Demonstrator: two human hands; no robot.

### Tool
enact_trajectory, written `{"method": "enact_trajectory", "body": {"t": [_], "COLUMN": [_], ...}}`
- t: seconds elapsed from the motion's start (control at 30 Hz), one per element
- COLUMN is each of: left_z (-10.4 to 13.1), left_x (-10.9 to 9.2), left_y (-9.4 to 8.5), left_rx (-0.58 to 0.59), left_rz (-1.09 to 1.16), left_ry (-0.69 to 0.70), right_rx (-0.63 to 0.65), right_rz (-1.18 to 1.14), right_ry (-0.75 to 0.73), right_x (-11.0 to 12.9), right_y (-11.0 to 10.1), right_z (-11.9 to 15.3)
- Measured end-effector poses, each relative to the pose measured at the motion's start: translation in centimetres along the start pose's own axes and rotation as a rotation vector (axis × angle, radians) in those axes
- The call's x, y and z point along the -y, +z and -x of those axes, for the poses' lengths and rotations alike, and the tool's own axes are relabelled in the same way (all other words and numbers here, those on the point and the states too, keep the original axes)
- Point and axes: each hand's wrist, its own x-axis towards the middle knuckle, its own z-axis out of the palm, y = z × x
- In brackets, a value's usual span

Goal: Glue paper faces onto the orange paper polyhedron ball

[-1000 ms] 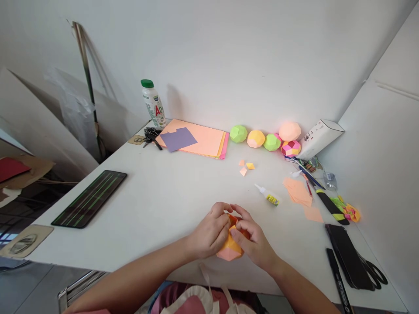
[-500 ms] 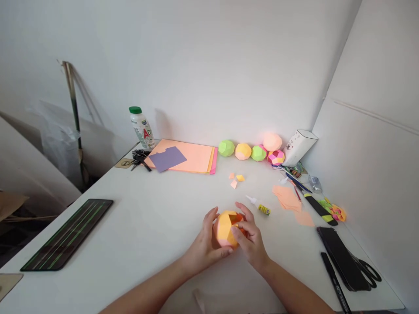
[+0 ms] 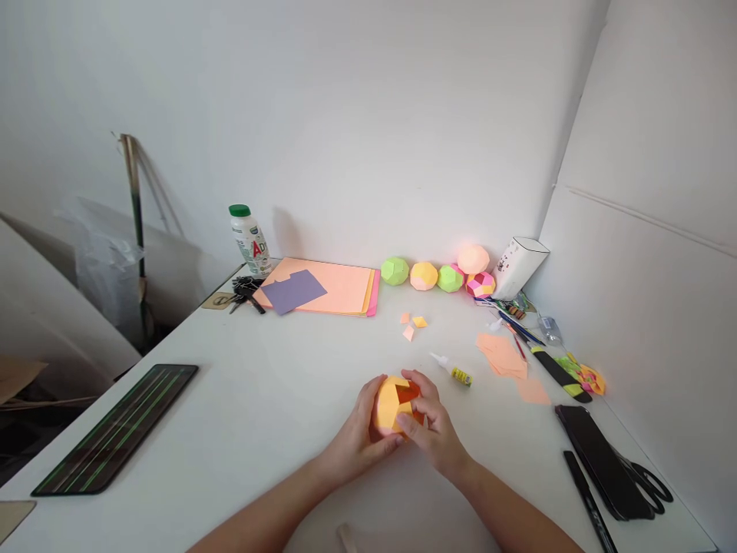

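Note:
Between my two hands is a yellow-orange paper ball (image 3: 387, 405) made of flat facets, with a gap in its upper right side that shows a darker orange inside. My left hand (image 3: 358, 436) wraps round its left side, thumb along the bottom front. My right hand (image 3: 433, 430) grips the right side near the gap, the thumb pressed on a facet and the fingers at the edge. A small yellow glue tube (image 3: 461, 375) with a white nozzle lies just beyond my right hand. Farther back are a few small cut paper pieces (image 3: 408, 332).
Finished-looking paper balls (image 3: 424, 276) line the wall beside a white box (image 3: 521, 269). Paper sheets (image 3: 345, 288), keys (image 3: 247, 292) and a bottle (image 3: 251, 242) stand back left. Peach paper pieces (image 3: 500, 355), a cutter (image 3: 561, 374), a phone-like black case (image 3: 602, 461), scissors (image 3: 648, 482) and a marker (image 3: 588, 499) lie right.
The camera view has tilted up slightly. Both hands still hold the paper ball, and my right fingers and thumb have shifted a little along the gap's edge.

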Motion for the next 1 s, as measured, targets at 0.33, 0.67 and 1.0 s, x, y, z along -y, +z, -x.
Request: {"method": "enact_trajectory", "body": {"t": [0.33, 0.67, 1.0], "left_z": [0.1, -0.1, -0.1], "left_x": [0.3, -0.6, -0.3], "left_y": [0.0, -0.2, -0.1], "left_rx": [0.018, 0.018, 0.022], "left_rz": [-0.112, -0.109, -0.227], "left_ry": [0.079, 0.049, 0.133], "right_rx": [-0.024, 0.102, 0.160], "right_rz": [0.012, 0.146, 0.216], "right_ry": [-0.032, -0.028, 0.003], "right_x": [-0.2, 0.2, -0.1], "right_y": [0.2, -0.7, -0.6], "right_z": [-0.1, 0.1, 0.1]}}
